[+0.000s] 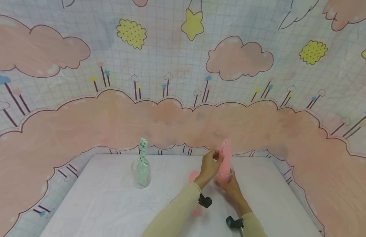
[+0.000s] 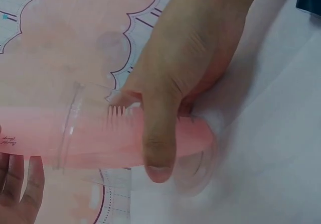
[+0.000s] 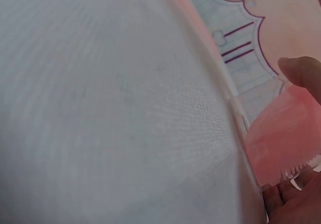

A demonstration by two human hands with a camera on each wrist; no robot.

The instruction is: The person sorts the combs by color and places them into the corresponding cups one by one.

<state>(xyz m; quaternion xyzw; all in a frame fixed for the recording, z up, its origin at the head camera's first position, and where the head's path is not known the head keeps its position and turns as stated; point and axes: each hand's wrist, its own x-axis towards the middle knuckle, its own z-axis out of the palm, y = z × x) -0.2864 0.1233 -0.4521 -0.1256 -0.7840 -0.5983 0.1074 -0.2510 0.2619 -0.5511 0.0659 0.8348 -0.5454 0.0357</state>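
A pink comb [image 1: 226,154] stands upright in a clear cup [image 1: 231,175], its handle rising well above the rim. My left hand [image 1: 210,165] pinches the handle from the left side. Lower down, my right hand [image 1: 232,190] grips the cup, its thumb across the wall in the left wrist view. There, the comb's teeth [image 2: 118,114] show through the clear wall, and small dark lettering marks the handle. In the right wrist view, the pink comb [image 3: 281,138] appears at the right edge, partly cut off.
To the left stands a clear mug [image 1: 133,167] holding a mint green, dark-spotted handled item [image 1: 143,164]. A flat pink item [image 1: 197,210] lies on the white table [image 1: 111,210], partly hidden under my left forearm. A patterned cloth [image 1: 171,121] hangs behind the table.
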